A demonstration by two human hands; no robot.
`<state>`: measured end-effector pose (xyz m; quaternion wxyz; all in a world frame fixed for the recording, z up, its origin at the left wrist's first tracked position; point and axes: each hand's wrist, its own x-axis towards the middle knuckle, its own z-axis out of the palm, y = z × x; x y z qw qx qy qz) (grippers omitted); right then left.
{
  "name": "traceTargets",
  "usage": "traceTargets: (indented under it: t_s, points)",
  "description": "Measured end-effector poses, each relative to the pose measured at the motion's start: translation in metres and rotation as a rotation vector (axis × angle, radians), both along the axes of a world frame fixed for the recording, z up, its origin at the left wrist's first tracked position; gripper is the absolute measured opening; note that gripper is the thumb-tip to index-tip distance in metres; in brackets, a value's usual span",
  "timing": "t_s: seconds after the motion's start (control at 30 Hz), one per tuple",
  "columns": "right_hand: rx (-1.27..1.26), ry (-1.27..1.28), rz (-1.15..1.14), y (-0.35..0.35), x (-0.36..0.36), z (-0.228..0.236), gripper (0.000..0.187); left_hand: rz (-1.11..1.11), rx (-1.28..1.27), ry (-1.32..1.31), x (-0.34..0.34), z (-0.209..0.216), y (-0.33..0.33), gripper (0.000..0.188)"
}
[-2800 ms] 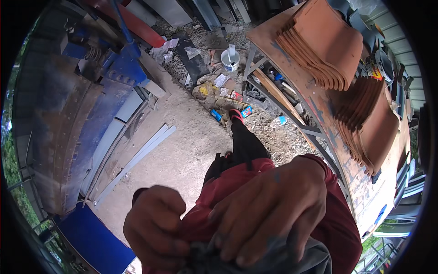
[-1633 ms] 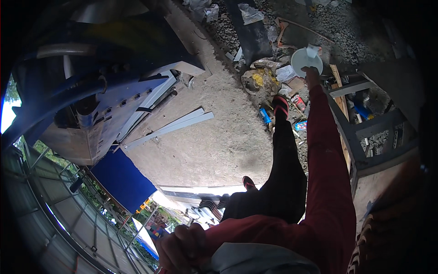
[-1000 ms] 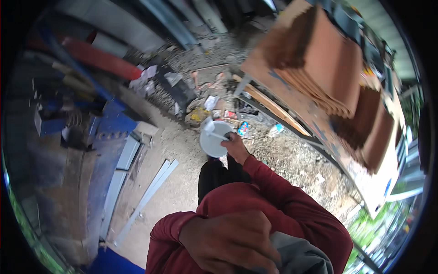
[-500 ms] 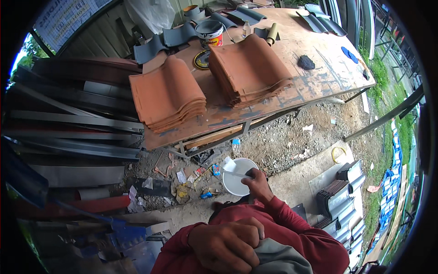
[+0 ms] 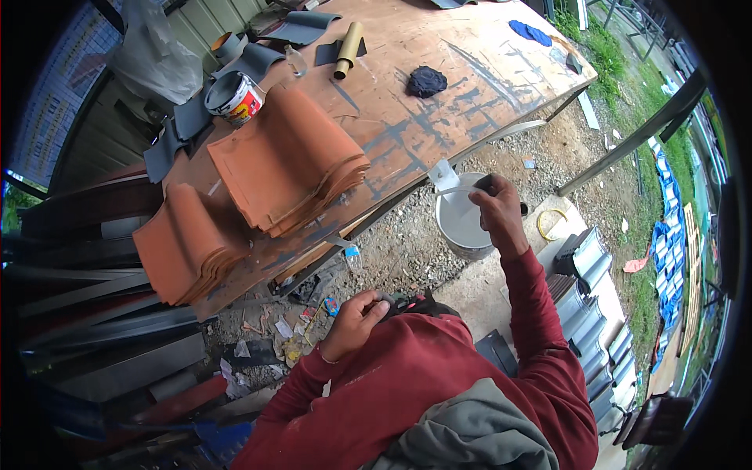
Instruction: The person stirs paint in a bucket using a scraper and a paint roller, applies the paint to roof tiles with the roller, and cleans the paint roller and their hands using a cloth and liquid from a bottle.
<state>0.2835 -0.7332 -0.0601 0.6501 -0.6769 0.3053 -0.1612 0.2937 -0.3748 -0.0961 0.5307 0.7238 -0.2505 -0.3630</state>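
Beside the worktable (image 5: 407, 47), a whitish bucket (image 5: 472, 252) shows against the gravel (image 5: 419, 262); the right hand (image 5: 499, 210) has its fingers closed at the pale handle (image 5: 454, 189) across its mouth. The left hand (image 5: 354, 321) curls loosely; whether it holds anything, I cannot tell. Stacked orange tiles (image 5: 282, 160) lie on the worktable.

Round whitish bucket (image 5: 464, 223), open-topped, seemingly near upright, beside the table (image 5: 478, 47), pale flat piece (image 5: 443, 174) at its rim

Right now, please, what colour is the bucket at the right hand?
The bucket is whitish, best in head view.
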Motion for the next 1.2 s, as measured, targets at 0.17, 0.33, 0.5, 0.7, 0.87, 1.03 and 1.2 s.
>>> traceTargets:
  t_s: [0.17,0.33,0.5,0.7,0.87,1.03,1.2]
  points:
    - [-0.089,-0.155,-0.045,-0.124,0.070,0.047,0.014,0.014,-0.115,0.102,0.041,-0.019,-0.090,0.023]
    - [-0.137,-0.144,-0.142,-0.233,0.147,0.061,0.016,-0.111,-0.092,-0.295,0.115,-0.048,-0.200,0.022]
    - [-0.136,-0.102,-0.079,-0.304,0.229,0.055,0.015,0.000,-0.154,-0.015,0.192,-0.099,-0.298,0.027]
    - [-0.273,0.020,0.045,-0.358,0.313,0.042,0.021,0.238,-0.250,-0.015,0.294,-0.068,-0.371,0.021]
    - [-0.345,0.107,0.245,-0.391,0.333,0.044,0.024,0.517,-0.172,-0.225,0.360,-0.070,-0.404,0.020]
    - [-0.814,0.165,0.590,-0.405,0.317,0.059,0.019,0.555,-0.178,-0.610,0.383,-0.023,-0.475,0.033]
    - [-1.311,0.157,0.566,-0.459,0.343,0.036,0.030,0.167,-0.021,-1.119,0.373,-0.008,-0.544,0.064]
